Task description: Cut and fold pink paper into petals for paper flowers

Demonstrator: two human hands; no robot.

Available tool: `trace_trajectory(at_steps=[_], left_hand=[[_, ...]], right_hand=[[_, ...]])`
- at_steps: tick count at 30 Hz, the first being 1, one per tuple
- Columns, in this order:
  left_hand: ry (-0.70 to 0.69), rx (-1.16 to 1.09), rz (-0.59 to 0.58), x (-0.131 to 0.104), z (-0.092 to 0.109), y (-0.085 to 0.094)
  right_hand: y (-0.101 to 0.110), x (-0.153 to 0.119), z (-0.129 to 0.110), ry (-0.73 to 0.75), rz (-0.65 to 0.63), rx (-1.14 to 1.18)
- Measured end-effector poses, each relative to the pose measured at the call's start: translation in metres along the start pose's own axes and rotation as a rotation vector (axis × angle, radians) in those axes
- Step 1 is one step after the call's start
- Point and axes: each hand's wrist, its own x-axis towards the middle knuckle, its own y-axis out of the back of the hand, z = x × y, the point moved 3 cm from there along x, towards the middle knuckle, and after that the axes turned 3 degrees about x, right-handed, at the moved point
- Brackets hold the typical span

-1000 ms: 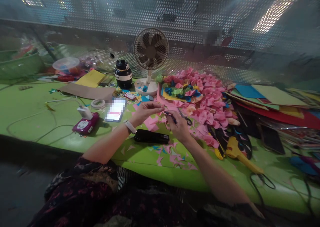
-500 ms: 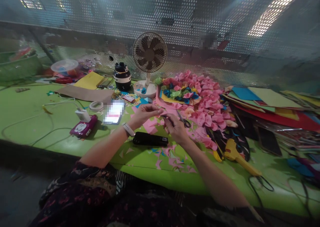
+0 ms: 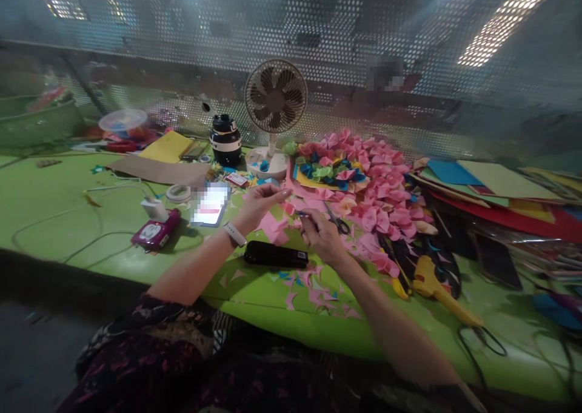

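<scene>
My left hand [image 3: 264,202], with a pale watch band on its wrist, is held over the pink paper [image 3: 273,228]. Its thumb and fingertips are pinched together; whatever lies between them is too small to make out. Just to the right, my right hand [image 3: 322,236] is closed round a thin dark tool [image 3: 308,216] whose tip points toward the left hand. Its kind cannot be told. Beneath my hands lies a black stapler-like object [image 3: 275,255]. Scissors [image 3: 340,224] with dark handles rest just beyond my right hand.
Pink folded paper flowers [image 3: 379,170] are heaped behind my hands, near a small fan [image 3: 276,97]. A lit phone [image 3: 210,204] and purple power adapter [image 3: 157,230] lie left. A yellow glue gun [image 3: 443,292] and stacked coloured sheets [image 3: 493,179] are right. Paper scraps [image 3: 318,292] litter the front.
My hands have drawn slightly apart; a small pink-red bit now shows in the gap below my left fingertips. The whole view has shifted a little.
</scene>
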Motion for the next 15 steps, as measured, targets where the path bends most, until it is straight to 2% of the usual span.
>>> trace_trajectory(at_steps=[3, 6, 10, 12, 15], left_hand=[[-0.012, -0.046, 0.052, 0.005, 0.003, 0.005], [-0.021, -0.012, 0.042, 0.006, 0.007, 0.007], [0.009, 0.102, -0.168, 0.0, 0.009, 0.0], [0.013, 0.136, -0.283, -0.004, 0.008, -0.004], [-0.009, 0.197, -0.419, -0.008, 0.009, -0.008]], right_hand=[[0.001, 0.001, -0.001, -0.001, -0.003, -0.018], [0.008, 0.003, 0.0, -0.016, 0.083, -0.015], [0.022, 0.004, 0.002, -0.092, 0.239, 0.038], [0.026, 0.004, -0.001, -0.097, 0.245, 0.075], [0.028, 0.003, -0.01, -0.026, 0.172, 0.092]])
